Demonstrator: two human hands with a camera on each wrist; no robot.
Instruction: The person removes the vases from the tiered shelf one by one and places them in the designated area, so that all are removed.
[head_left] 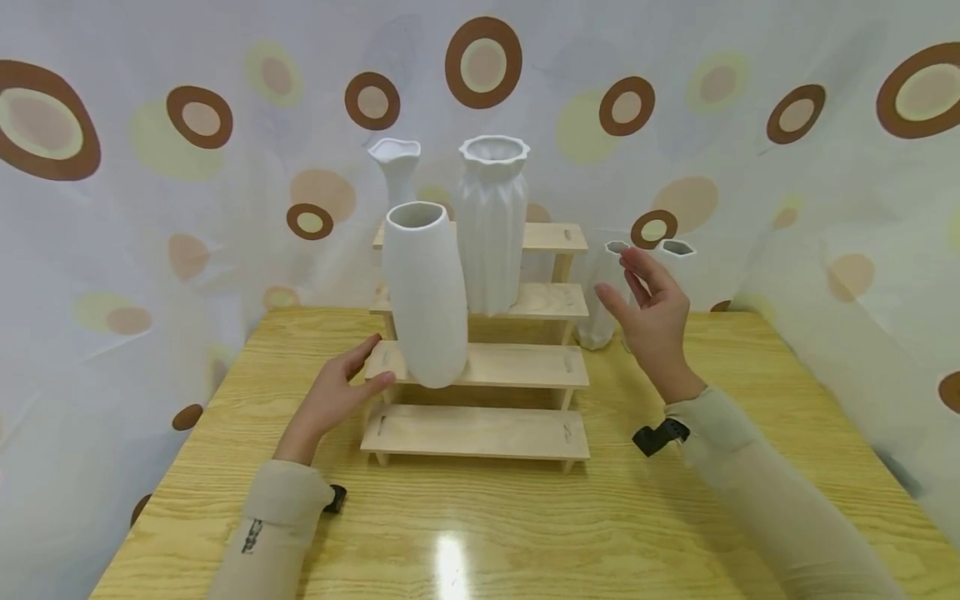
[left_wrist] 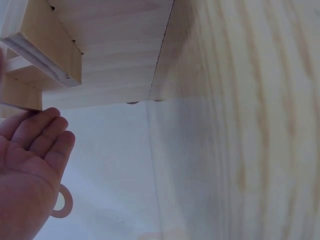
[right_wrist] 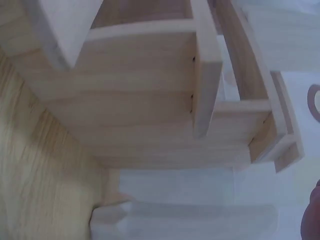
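A four-tier wooden display stand (head_left: 480, 433) holds white vases. The smooth, tall vase (head_left: 426, 292) leans slightly on the second tier from the bottom, its base overlapping the front edge. My left hand (head_left: 337, 396) is at that tier's left end, thumb at the front edge and fingers toward the back; its extended fingers (left_wrist: 50, 137) show beside the wood in the left wrist view. A pleated vase (head_left: 491, 225) stands on the third tier, and a wavy-rimmed vase (head_left: 397, 162) is partly hidden behind. Raised right of the stand, my right hand (head_left: 652, 321) has spread fingers and holds nothing.
Two more white vases, a faceted one (head_left: 596, 312) and another (head_left: 678, 250) mostly hidden by my right hand, stand on the wood-grain table (head_left: 465, 525) right of the stand. A sheet with ring patterns (head_left: 570, 50) hangs behind and along both sides.
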